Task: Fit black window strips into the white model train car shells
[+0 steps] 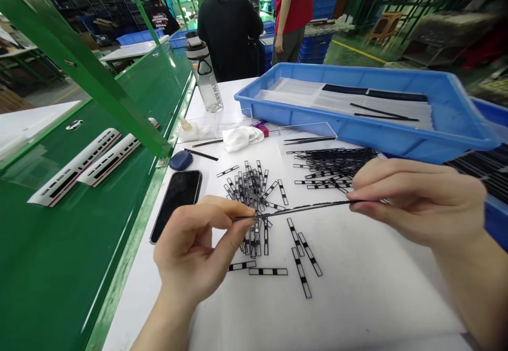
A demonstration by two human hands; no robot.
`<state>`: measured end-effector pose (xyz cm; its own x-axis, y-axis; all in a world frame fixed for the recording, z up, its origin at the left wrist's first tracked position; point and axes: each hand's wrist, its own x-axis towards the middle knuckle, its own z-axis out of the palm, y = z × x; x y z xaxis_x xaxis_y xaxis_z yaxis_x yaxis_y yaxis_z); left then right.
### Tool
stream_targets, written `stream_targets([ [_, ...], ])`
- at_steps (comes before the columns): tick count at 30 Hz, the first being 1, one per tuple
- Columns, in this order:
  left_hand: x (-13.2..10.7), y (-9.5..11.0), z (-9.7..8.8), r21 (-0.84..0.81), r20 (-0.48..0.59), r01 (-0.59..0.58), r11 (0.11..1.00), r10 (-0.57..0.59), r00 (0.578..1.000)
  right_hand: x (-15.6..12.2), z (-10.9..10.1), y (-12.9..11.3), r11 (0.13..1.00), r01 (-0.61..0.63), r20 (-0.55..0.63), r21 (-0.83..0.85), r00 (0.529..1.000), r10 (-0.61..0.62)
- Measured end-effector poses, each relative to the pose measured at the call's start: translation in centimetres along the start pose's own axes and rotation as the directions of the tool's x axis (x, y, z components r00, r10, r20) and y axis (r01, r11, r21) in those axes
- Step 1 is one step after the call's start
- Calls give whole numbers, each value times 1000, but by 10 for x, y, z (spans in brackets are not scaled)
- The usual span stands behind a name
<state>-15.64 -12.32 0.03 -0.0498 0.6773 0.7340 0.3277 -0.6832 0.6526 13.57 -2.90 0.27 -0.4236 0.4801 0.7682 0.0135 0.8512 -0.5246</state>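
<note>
Factory floor, two people standing at benches behind. A white table [357, 298] runs beside a green conveyor [59, 245]. A blue tray [357, 128] of flat sheets sits at the far right, probably as stock within reach. Long strips [333, 161] lie bundled before it, and short pieces [250, 181] are heaped at centre. The left hand [194, 255] and right hand [416, 203] each pinch one end of a thin black strip [305, 208], thumb against forefinger. It is held level above the heap, clear of the table, likely so it does not sag.
</note>
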Motion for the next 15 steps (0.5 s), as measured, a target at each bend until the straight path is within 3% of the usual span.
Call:
stream_targets([
  [4,0,-2,2,-26,60,20,999,-19,998,-1,2,-3,1000,20,27,0,999,-20],
  [10,-9,-5,1,79,34,61,995,-64,997,-3,4,-5,999,-29,27,-29,999,30],
  [15,-6,-3,3,-10,58,49,999,-49,997,-3,9,-6,999,-45,86,6,995,45],
])
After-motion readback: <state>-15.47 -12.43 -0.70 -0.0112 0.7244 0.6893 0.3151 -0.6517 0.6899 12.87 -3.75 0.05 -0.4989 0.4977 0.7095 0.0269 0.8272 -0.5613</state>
